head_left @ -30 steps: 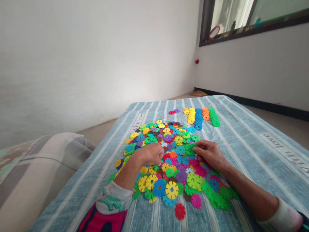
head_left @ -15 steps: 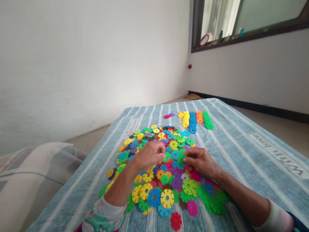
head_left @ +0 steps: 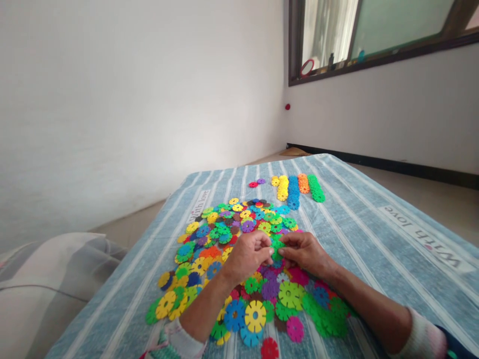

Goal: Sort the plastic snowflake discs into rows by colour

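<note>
Over the heap of colourful notched plastic discs (head_left: 254,316), my left hand (head_left: 249,255) and my right hand (head_left: 309,255) are close together. Green notched discs (head_left: 277,246) show between their fingertips. Each hand pinches at the green, the left from one side and the right from the other. Whether the discs are slotted into each other is too small to tell. Yellow, blue, purple, pink and green discs lie loose under and around both hands.
Toward the far end of the striped cloth (head_left: 359,234) lie rows of discs: a yellow row (head_left: 283,188), a blue row (head_left: 293,192), an orange row (head_left: 303,183) and a green row (head_left: 316,188). A red disc (head_left: 253,185) lies left of them. Grey-white fabric (head_left: 56,269) is at the left.
My left hand has moved right toward my right hand, and the fingertips now meet around the green discs. The whole view has shifted slightly.
</note>
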Available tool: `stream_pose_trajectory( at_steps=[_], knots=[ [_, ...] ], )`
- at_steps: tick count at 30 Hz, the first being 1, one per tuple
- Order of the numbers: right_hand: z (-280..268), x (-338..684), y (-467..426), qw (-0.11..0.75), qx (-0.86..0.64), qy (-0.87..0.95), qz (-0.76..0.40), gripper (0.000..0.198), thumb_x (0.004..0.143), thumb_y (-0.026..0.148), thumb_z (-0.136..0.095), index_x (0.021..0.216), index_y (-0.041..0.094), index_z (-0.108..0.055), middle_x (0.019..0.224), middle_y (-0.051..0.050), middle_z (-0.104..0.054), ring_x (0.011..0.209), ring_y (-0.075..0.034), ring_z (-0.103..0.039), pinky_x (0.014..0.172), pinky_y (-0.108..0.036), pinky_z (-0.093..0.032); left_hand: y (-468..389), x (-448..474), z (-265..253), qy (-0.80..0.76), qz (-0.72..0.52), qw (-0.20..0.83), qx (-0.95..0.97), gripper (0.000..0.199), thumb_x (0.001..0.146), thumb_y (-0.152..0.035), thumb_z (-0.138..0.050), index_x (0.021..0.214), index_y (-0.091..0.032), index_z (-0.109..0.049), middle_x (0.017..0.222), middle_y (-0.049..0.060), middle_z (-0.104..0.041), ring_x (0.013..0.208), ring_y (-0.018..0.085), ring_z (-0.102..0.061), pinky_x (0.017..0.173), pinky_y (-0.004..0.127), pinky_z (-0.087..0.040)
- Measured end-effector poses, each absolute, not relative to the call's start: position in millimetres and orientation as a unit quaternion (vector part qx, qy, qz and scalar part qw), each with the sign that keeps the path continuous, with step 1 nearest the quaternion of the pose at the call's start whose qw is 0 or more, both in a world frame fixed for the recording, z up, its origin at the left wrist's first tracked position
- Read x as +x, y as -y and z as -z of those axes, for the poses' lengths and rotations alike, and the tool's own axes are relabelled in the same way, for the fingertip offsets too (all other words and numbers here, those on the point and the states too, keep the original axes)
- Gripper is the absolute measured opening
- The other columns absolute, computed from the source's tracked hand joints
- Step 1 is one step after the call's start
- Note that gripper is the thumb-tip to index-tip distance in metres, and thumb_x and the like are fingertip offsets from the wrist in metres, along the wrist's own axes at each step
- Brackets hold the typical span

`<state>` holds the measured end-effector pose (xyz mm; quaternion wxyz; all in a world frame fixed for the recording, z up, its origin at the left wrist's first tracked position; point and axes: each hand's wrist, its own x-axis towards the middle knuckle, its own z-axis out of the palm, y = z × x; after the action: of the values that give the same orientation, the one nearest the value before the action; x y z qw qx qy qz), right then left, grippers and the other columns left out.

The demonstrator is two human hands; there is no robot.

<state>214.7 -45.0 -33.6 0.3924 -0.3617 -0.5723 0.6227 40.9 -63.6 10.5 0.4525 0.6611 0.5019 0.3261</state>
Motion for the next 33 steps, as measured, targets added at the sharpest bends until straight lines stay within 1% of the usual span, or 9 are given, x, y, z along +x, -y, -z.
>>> stream_pose_trajectory(
  at_steps=[5, 8, 11, 13, 15, 20, 23, 27, 33],
  knots=[
    [37.0, 214.8, 41.3, 0.414, -0.349, 0.544, -0.641, 0.03, 0.062, 0.039, -0.073, 0.077, 0.017, -0.06, 0.048, 0.006, -0.057, 0.038, -0.009, -0.052, 0.041, -0.021, -0.044, 62.5, 42.0, -0.4, -0.5, -0.328, 0.451, 0.663, 0.008, 0.073, -0.024, -0.055, 0.075, -0.018, -0.051, 0.057, -0.004, -0.06, 0.055, 0.015, -0.064, 0.054, 0.024, -0.049],
    [35.3, 219.1, 35.9, 0.425, -0.359, 0.539, -0.633, 0.029, 0.062, 0.039, -0.072, 0.076, 0.017, -0.059, 0.045, 0.007, -0.056, 0.034, -0.009, -0.051, 0.036, -0.02, -0.039, 60.9, 40.0, -1.4, -0.508, -0.304, 0.408, 0.695, 0.006, 0.075, -0.024, -0.053, 0.075, -0.018, -0.053, 0.059, -0.003, -0.061, 0.058, 0.015, -0.064, 0.055, 0.023, -0.048],
    [33.0, 228.9, 26.1, 0.461, -0.402, 0.532, -0.585, 0.024, 0.064, 0.035, -0.069, 0.074, 0.017, -0.057, 0.041, 0.008, -0.053, 0.032, -0.008, -0.048, 0.032, -0.017, -0.032, 53.0, 36.3, -7.4, -0.538, -0.25, 0.259, 0.762, 0.013, 0.078, -0.023, -0.049, 0.07, -0.017, -0.057, 0.06, -0.002, -0.061, 0.059, 0.013, -0.061, 0.056, 0.021, -0.044],
    [33.5, 236.9, 18.2, 0.49, -0.434, 0.516, -0.553, 0.021, 0.063, 0.033, -0.068, 0.072, 0.017, -0.057, 0.041, 0.008, -0.052, 0.032, -0.007, -0.046, 0.033, -0.017, -0.031, 42.5, 34.8, -12.2, -0.561, -0.211, 0.148, 0.787, 0.017, 0.079, -0.02, -0.047, 0.066, -0.017, -0.057, 0.061, -0.002, -0.061, 0.06, 0.012, -0.059, 0.056, 0.021, -0.042],
    [35.9, 244.0, 11.1, 0.504, -0.456, 0.499, -0.538, 0.02, 0.062, 0.032, -0.067, 0.07, 0.017, -0.057, 0.043, 0.007, -0.053, 0.034, -0.007, -0.047, 0.034, -0.018, -0.033, 28.6, 35.7, -16.0, -0.578, -0.183, 0.082, 0.791, 0.018, 0.079, -0.017, -0.047, 0.064, -0.017, -0.057, 0.064, -0.001, -0.061, 0.064, 0.012, -0.058, 0.059, 0.021, -0.041],
    [43.3, 250.8, 2.4, 0.509, -0.477, 0.472, -0.539, 0.019, 0.061, 0.03, -0.066, 0.072, 0.017, -0.057, 0.045, 0.007, -0.055, 0.035, -0.008, -0.048, 0.035, -0.018, -0.036, -7.2, 50.0, -17.1, -0.602, -0.125, 0.006, 0.788, 0.01, 0.076, -0.016, -0.054, 0.075, -0.018, -0.063, 0.082, 0.002, -0.062, 0.079, 0.016, -0.06, 0.071, 0.024, -0.043],
    [44.5, 250.9, 1.5, 0.5, -0.47, 0.484, -0.543, 0.017, 0.062, 0.029, -0.064, 0.072, 0.017, -0.058, 0.046, 0.007, -0.056, 0.035, -0.007, -0.049, 0.035, -0.017, -0.036, -21.5, 61.8, -13.1, -0.618, -0.075, -0.033, 0.782, 0.015, 0.073, -0.016, -0.056, 0.083, -0.018, -0.067, 0.09, 0.006, -0.062, 0.088, 0.021, -0.06, 0.076, 0.028, -0.044],
    [44.4, 251.4, -0.2, 0.496, -0.463, 0.492, -0.546, 0.015, 0.064, 0.028, -0.062, 0.071, 0.017, -0.057, 0.046, 0.007, -0.056, 0.035, -0.007, -0.049, 0.035, -0.017, -0.035, -31.4, 71.5, -8.6, -0.63, -0.019, -0.07, 0.774, 0.016, 0.073, -0.015, -0.055, 0.081, -0.016, -0.068, 0.089, 0.011, -0.063, 0.087, 0.025, -0.062, 0.072, 0.032, -0.047],
    [42.5, 251.1, -1.8, 0.491, -0.474, 0.49, -0.542, 0.009, 0.067, 0.023, -0.061, 0.072, 0.017, -0.056, 0.046, 0.008, -0.055, 0.035, -0.008, -0.05, 0.035, -0.017, -0.035, -33.0, 70.8, -3.2, -0.608, 0.015, -0.115, 0.786, 0.022, 0.082, -0.018, -0.046, 0.082, -0.014, -0.068, 0.09, 0.013, -0.062, 0.091, 0.027, -0.061, 0.071, 0.034, -0.047]
  ],
)
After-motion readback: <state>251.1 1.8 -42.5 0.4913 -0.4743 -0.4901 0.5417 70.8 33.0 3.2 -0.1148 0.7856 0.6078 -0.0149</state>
